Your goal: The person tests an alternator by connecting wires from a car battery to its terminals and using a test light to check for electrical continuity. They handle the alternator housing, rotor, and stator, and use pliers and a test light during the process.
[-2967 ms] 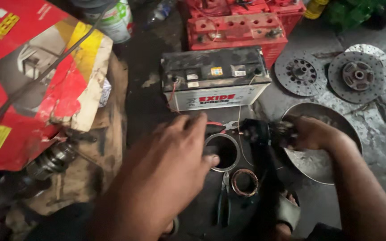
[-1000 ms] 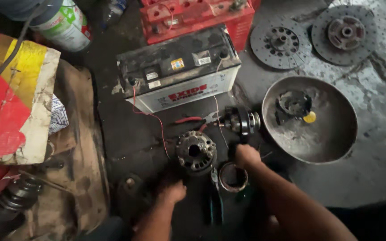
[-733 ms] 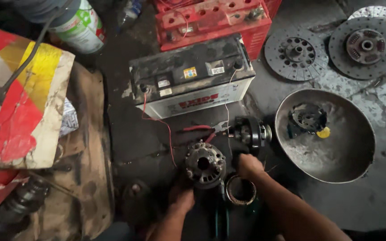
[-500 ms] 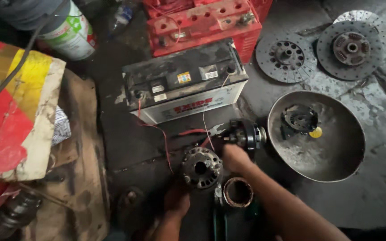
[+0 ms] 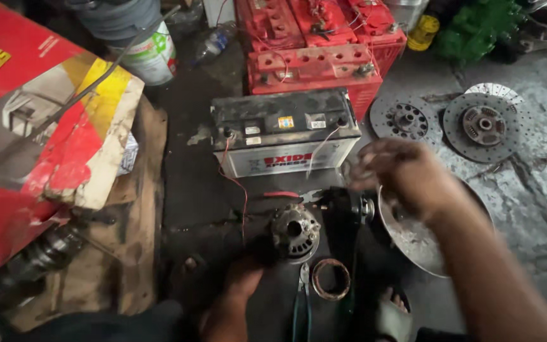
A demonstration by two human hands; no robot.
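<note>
Basin (image 5: 413, 244) holds grey grit beneath blurred right hand (image 5: 406, 174).

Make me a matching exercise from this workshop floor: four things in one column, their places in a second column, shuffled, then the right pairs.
Things:
1. round grey metal housing
2. copper-wound ring
3. two toothed clutch discs
4. red and yellow cardboard box

Places:
A. far left, on brown boards
B. upper right, on the bare concrete
C. by the left hand, before the black-topped battery
D. on the floor just right of the housing, nearer the camera

Pairs: 1-C, 2-D, 3-B, 4-A
</note>
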